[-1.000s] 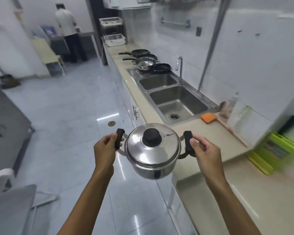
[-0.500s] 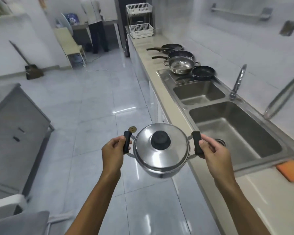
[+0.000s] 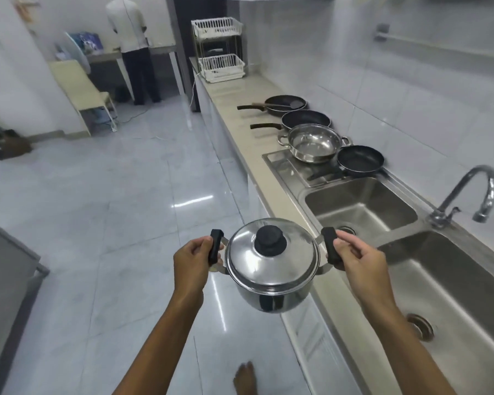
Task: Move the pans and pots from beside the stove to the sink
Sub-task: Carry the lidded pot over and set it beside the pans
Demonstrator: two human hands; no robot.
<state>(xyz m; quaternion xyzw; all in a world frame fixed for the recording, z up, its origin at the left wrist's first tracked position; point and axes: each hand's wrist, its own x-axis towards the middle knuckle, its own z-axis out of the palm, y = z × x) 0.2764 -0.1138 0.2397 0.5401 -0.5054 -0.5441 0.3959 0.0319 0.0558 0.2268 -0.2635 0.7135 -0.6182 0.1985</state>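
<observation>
Two basins make the sink [image 3: 468,283], which is set into the worktop [image 3: 257,172] along the right wall; the near basin is the larger one and the far basin [image 3: 362,209] is smaller, and both show only bare steel and their drains. The tap [image 3: 471,192] stands at the back edge of the sink, between the two basins. To the left of the worktop's front edge the tiled floor [image 3: 111,209] is wide and free, far down the room to a chair [image 3: 80,89] and a person standing at a table.

The lidded pot [image 3: 271,266] is in the air over the floor, just outside the front edge of the worktop, beside the near basin. The lid with its black knob sits on it. The left hand [image 3: 193,263] is closed around the black handle on the pot's left side, and the right hand [image 3: 360,260] pinches the black handle on the right side with fingers and thumb. So the pot hangs between the two hands.

On the drainboard at the far end of the sink stand an open steel pot [image 3: 314,142] and a small black pan [image 3: 360,161], touching each other. Behind them on the worktop lie two more frying pans [image 3: 305,119], handles toward the front edge. A white dish rack [image 3: 220,52] is at the far end.
</observation>
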